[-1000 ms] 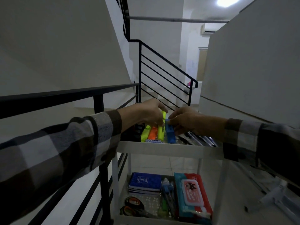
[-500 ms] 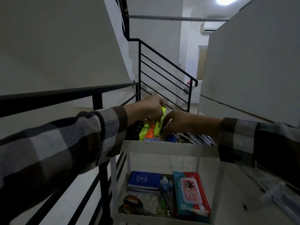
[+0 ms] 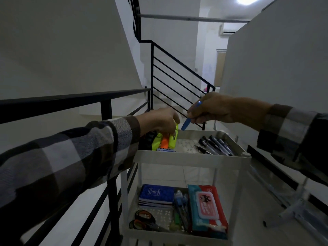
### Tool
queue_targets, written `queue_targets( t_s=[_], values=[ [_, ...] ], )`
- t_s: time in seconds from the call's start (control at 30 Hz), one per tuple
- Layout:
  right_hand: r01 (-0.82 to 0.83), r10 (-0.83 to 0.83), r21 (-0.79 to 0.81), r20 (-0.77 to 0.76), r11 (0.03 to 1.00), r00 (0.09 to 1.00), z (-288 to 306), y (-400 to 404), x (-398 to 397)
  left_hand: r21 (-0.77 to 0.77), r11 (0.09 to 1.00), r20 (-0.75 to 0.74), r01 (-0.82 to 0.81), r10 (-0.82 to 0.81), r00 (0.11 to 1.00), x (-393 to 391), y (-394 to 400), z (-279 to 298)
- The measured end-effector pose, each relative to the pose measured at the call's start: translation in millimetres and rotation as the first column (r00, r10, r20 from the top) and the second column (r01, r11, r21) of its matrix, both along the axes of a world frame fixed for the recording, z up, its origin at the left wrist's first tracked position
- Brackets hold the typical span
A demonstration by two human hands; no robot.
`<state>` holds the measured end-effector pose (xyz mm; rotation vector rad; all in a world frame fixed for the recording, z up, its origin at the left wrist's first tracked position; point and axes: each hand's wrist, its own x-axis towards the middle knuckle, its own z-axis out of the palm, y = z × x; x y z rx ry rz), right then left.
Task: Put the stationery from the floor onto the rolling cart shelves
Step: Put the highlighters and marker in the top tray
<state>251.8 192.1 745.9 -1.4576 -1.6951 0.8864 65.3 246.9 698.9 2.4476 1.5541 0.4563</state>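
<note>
A white rolling cart (image 3: 191, 158) stands in front of me. My left hand (image 3: 159, 121) reaches into the left side of its top shelf and grips a yellow highlighter (image 3: 173, 138) standing beside an orange highlighter (image 3: 165, 142) and another yellow one. My right hand (image 3: 213, 109) hovers above the shelf's back edge, shut on a blue highlighter (image 3: 186, 124) that points down and left. Several dark pens (image 3: 215, 145) lie on the right of the top shelf.
The lower shelf holds blue notebooks (image 3: 156, 194), scissors (image 3: 143, 220), pens (image 3: 181, 205) and a red-and-teal wipes pack (image 3: 207, 208). A black stair railing (image 3: 74, 102) runs close along the cart's left. A white wall (image 3: 276, 68) stands at the right; a folded white frame (image 3: 298, 212) lies on the floor.
My right hand has lifted up and to the right, taking the blue highlighter out of the row on the top shelf. My left hand stays on the yellow highlighter.
</note>
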Motion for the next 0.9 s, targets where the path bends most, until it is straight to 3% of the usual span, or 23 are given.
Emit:
queue_targets(
  t_s=[0.07,0.17,0.37,0.5,0.7,0.9],
  values=[
    [0.016,-0.017,-0.027,-0.018,0.999,1.0,-2,-1,-2,0.022,1.0,-0.069,0.001,0.0,0.998,1,-1,1],
    [0.049,-0.045,-0.049,0.096,0.998,0.994,-14,0,-8,0.031,0.999,-0.126,0.017,-0.013,0.992,1,-2,5],
    [0.09,-0.051,-0.124,0.289,0.988,0.956,-38,10,-21,-0.155,0.986,-0.185,0.062,-0.091,0.978,-1,-11,8],
    [0.094,-0.048,-0.087,0.426,0.992,0.903,-53,13,-28,-0.081,0.996,-0.217,0.049,-0.066,0.974,1,-18,6],
    [0.044,-0.007,-0.091,0.365,0.995,0.931,-53,13,-29,-0.088,0.995,-0.297,0.037,-0.062,0.953,1,-28,11],
    [-0.093,0.113,-0.065,0.622,0.994,0.775,-48,8,-24,-0.06,0.998,-0.326,0.014,-0.033,0.945,0,-30,12]
  ],
)
